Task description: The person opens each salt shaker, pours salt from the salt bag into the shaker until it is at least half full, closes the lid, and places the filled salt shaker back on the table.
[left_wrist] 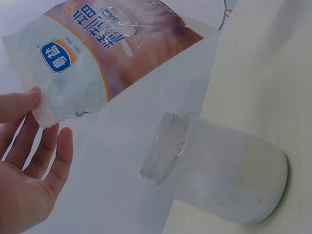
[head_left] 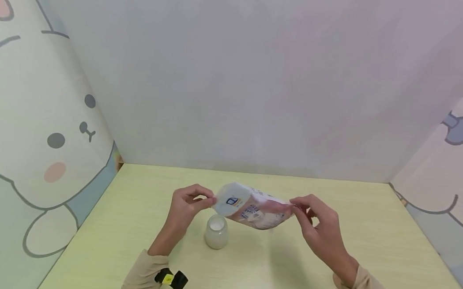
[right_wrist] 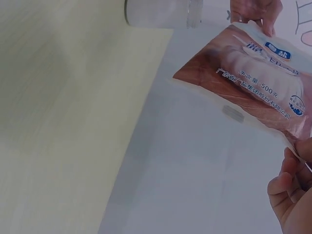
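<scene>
A printed plastic salt bag [head_left: 257,208], brown and pale blue with a blue logo, is stretched in the air between both hands. My left hand [head_left: 188,208] pinches its pale blue end between thumb and finger; the other fingers stay loosely bent in the left wrist view. At the opposite end, my right hand [head_left: 322,227] pinches a corner of the salt bag [right_wrist: 258,78]. Below the bag's left part, an uncapped glass jar [head_left: 216,233] stands upright on the table, whitish inside. The left wrist view shows the jar [left_wrist: 224,170] close up, its threaded mouth apart from the bag.
The pale yellow table [head_left: 353,240] meets a plain light wall [head_left: 259,84] at the back. Panels with cartoon animals [head_left: 36,150] stand along the left and right sides. Dark straps with small devices [head_left: 171,279] sit on the sleeves.
</scene>
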Demonstrator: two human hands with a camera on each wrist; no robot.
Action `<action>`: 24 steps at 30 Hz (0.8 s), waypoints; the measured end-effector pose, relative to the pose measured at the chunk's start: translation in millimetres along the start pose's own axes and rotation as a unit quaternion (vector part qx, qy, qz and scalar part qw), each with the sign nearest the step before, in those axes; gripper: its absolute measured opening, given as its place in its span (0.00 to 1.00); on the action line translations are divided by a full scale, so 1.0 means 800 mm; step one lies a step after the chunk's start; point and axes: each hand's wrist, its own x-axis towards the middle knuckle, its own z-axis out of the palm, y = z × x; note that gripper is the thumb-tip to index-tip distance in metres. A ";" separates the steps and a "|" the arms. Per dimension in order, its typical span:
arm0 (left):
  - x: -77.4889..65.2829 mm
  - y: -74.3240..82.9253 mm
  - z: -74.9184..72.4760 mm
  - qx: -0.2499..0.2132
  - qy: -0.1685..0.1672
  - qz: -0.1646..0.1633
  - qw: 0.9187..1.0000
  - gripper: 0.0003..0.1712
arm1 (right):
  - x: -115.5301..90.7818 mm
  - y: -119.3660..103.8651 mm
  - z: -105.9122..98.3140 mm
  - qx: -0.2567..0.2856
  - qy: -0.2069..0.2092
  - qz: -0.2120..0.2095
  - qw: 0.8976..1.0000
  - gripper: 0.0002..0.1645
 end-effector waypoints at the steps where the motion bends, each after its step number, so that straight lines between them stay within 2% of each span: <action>1: 0.001 0.001 0.001 -0.002 -0.001 0.003 1.000 0.03 | -0.001 0.002 0.000 -0.001 0.001 -0.002 1.000 0.20; 9: 0.003 0.004 0.004 0.004 -0.010 0.009 1.000 0.08 | -0.027 0.039 0.005 0.003 -0.025 0.019 1.000 0.21; 17: 0.008 0.008 0.010 0.015 -0.023 0.008 1.000 0.08 | -0.041 0.050 0.007 -0.002 -0.051 0.036 0.998 0.20; 24: 0.012 0.009 0.020 0.004 -0.041 0.014 0.999 0.08 | -0.049 0.059 0.009 -0.009 -0.068 0.051 0.996 0.20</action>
